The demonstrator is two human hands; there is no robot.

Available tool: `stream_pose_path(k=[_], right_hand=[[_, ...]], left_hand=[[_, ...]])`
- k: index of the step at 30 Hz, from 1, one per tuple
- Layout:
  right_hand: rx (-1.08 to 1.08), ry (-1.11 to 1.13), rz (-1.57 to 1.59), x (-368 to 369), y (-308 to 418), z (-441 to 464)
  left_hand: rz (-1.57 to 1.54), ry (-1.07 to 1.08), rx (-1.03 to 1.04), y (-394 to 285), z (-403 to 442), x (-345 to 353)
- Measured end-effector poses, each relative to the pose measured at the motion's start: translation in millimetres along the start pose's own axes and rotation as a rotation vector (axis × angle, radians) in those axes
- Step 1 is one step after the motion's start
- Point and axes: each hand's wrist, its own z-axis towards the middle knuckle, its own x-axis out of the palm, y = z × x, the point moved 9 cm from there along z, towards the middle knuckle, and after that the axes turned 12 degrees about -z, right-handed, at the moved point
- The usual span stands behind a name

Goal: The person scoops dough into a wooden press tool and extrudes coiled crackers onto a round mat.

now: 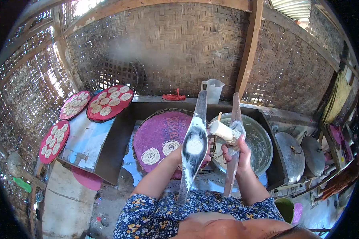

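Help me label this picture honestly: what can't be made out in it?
All in the head view:
Most fingers of the left hand: behind the dark hollowed piece.
Part of the metal bowl: behind the white cylinder and right hand.
Lettering on the purple tray: too small and faint.
Whether the pitcher holds anything: too small, walls cloudy.
The corners: cut off by the dark lens rim.

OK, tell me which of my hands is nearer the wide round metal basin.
Right: the right hand is over the basin, the left hand left of it, over the round purple tray.
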Motion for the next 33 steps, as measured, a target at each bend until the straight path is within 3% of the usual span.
stream_pose_path(k=[3,6,13,19,29,31,33], right_hand=[[-0.045,0.107,-0.031,1.5,6.5,-1.1],[-0.047,0.122,-0.102,1.3,4.6,-3.7],[-0.13,0.203,-0.162,17.0,19.5,-5.3],[-0.271,0.115,-0.342,21.3,33.8,-7.6],[-0.32,0.006,-0.254,6.8,53.5,-12.5],[-0.314,0.077,-0.28,7.8,59.3,-13.8],[-0.297,0.158,-0.301,17.8,64.6,-16.5]], left_hand=[[0.229,0.027,0.132,-22.5,4.8,13.7],[0.003,0.008,0.09,-21.5,7.0,6.8],[-0.085,-0.024,0.065,-19.3,8.0,3.9],[-0.106,-0.043,0.057,-17.6,6.3,1.8],[-0.229,-0.165,0.025,-10.3,-6.7,-13.8],[-0.112,-0.252,0.039,-13.4,-14.7,-20.9],[0.349,-0.395,0.051,-25.5,-25.4,-28.0]])
